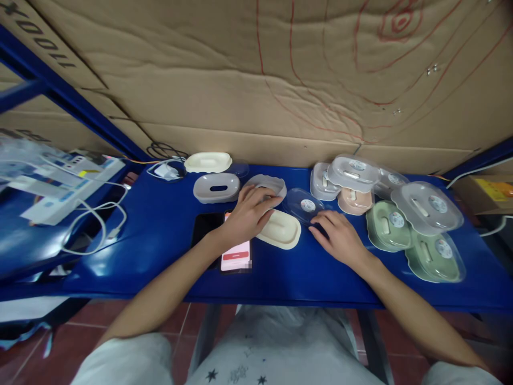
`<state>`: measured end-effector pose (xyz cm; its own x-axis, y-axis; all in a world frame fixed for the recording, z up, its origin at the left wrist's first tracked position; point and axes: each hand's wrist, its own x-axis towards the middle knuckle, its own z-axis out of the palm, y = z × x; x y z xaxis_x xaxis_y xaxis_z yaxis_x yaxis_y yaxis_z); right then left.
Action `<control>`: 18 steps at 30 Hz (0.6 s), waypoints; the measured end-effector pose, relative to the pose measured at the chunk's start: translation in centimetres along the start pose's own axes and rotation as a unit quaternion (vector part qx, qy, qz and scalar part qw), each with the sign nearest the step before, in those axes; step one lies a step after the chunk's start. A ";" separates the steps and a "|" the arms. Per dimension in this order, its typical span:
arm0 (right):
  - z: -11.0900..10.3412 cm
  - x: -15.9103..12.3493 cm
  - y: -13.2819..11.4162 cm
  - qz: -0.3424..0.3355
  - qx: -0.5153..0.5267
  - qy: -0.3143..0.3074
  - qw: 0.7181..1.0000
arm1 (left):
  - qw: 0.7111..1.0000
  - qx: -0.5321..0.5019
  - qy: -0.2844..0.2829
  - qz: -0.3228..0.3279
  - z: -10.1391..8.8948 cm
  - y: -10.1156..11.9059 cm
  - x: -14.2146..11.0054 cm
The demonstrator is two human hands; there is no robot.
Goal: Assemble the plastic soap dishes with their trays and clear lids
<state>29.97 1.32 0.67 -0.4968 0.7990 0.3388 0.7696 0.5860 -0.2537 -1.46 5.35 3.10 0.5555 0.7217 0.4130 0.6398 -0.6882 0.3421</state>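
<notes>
On the blue counter [168, 267], the left hand [254, 208] bends over the grey dish [276, 184], grip unclear, its long axis left-right. The right hand [331, 230], loosely open, reaches the clear lid [296, 202]. Cream tray [282, 229] and lid slant, right ends nearer.

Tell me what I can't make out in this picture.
- Left hand's hold on the gray dish: head view, hidden by its own fingers.
- Right fingertips' contact with the clear lid: head view, too blurred.
- Words on the lit phone: head view, too small, partly under the left arm.
- Far side of the cardboard box: head view, cut off by the right edge.
</notes>
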 end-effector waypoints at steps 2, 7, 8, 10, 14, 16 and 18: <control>0.0 0.1 0.1 -0.010 0.024 -0.018 0.999 | 0.997 -0.054 0.058 0.006 -0.6 0.6 0.0; -0.2 0.2 -0.3 -0.034 0.062 -0.050 0.996 | 0.948 -0.280 0.137 -0.056 -2.0 2.0 -0.1; -0.3 0.2 -0.5 -0.028 0.070 -0.042 0.996 | 0.926 -0.344 0.139 -0.073 -2.1 2.2 -0.1; -0.3 0.0 -0.9 -0.027 0.090 -0.020 0.995 | 0.873 -0.460 0.126 -0.101 -2.0 2.6 -0.4; 0.0 -0.6 -1.5 -0.044 0.126 0.022 0.991 | 0.818 -0.554 0.046 -0.145 -1.0 3.4 -0.8; 0.2 -0.7 -1.6 -0.048 0.133 0.034 0.989 | 0.817 -0.558 -0.001 -0.142 -0.7 3.2 -0.9; 0.3 -0.7 -1.5 -0.050 0.132 0.048 0.989 | 0.829 -0.543 -0.046 -0.128 -0.8 2.4 -0.8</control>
<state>29.06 -0.08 0.59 -0.5153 0.7263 0.4549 0.5806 0.6863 -0.4381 -0.82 3.00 4.30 0.5462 0.8220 0.1611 -0.0843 -0.1374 0.9869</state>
